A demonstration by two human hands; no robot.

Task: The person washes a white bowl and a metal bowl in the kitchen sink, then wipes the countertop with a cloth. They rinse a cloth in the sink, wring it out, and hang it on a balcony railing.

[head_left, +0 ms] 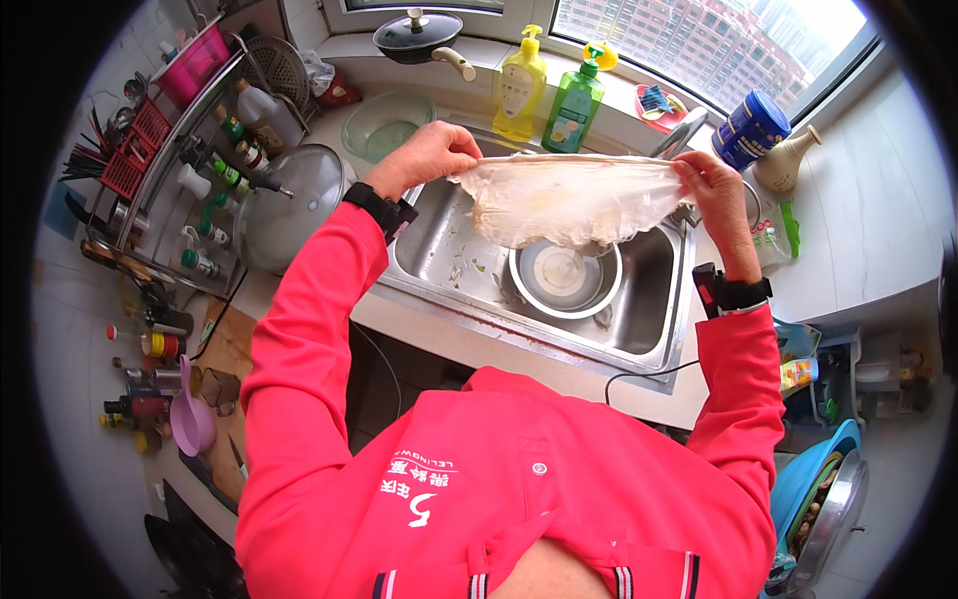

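Observation:
Stretched between my two hands is a thin, whitish, see-through sheet (574, 195) with brownish patches, like a wet bag or filter cloth; I cannot tell which. My left hand (427, 160) pinches its upper left corner, and my right hand (714, 188) pinches the upper right one. The sheet hangs over the steel sink (439, 235), its ragged lower edge drooping above a round metal basin (519, 270). That basin stands in the sink with a pale, round bottom showing. Bits of green and dark scraps lie on the sink floor beside it.
Behind the sink stand a yellow pump bottle (519, 90) and a green one (574, 108). A lidded pan (414, 38) sits on the sill, a glass bowl (369, 125) below it. A large pot lid (289, 215) leans at left. A blue can (750, 130) stands at right.

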